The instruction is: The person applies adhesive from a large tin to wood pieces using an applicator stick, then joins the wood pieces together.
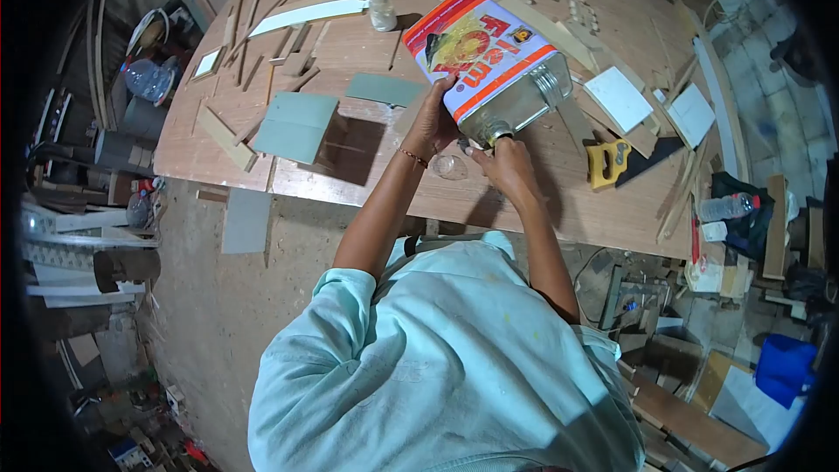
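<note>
L hand (430,122) grips the near-left edge of the glue tin (491,61), fingers wrapped on it. Tin lies tilted on the workbench (350,183), long axis running far-left to near-right (spout end toward the body). R hand (505,166) is nearer the spout (495,132), fingers closed round it, small clear cup (449,166) just beside.

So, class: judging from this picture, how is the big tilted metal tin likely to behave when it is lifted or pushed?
The tin is probably stiff, since its metal walls hold flat. It may be heavy for its size: the left hand props it while the right hand is at its spout. Tilted on one edge, it would likely tip if released.
</note>
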Available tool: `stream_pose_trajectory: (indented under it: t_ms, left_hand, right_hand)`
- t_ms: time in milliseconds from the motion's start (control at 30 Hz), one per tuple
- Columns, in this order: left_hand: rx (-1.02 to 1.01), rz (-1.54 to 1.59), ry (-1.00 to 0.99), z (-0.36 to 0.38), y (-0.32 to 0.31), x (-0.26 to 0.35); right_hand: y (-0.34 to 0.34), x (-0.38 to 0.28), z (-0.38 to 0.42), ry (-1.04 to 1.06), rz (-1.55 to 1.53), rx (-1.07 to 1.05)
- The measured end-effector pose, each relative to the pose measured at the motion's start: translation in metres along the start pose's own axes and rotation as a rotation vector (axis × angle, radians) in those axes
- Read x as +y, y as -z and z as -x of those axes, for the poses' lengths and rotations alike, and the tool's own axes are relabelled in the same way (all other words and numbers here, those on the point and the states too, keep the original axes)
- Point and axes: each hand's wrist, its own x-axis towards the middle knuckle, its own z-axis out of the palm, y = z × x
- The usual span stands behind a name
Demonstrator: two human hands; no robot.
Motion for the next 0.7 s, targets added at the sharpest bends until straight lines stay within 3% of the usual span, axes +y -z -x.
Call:
stream_pose_trajectory:
  t_ms: [200, 400, 500, 567, 700]
  left_hand:
    - [0.007, -0.030, 0.145, -0.018, -0.003, -0.014]
    - [0.022, -0.121, 0.216, -0.044, 0.005, -0.027]
    - [0.069, -0.199, 0.263, -0.053, 0.009, -0.031]
    - [0.084, -0.242, 0.245, -0.060, 0.008, -0.036]
    - [0.090, -0.408, 0.264, -0.064, -0.004, -0.039]
  right_hand:
    - [0.013, 0.009, 0.004, -0.125, -0.031, 0.040]
    - [0.014, 0.029, 0.012, -0.193, -0.283, -0.003]
    - [0.004, 0.043, 0.018, -0.209, -0.479, -0.071]
    - [-0.006, 0.055, 0.024, -0.303, -0.968, -0.020]
    - [-0.023, 0.066, 0.031, -0.305, -1.095, 0.020]
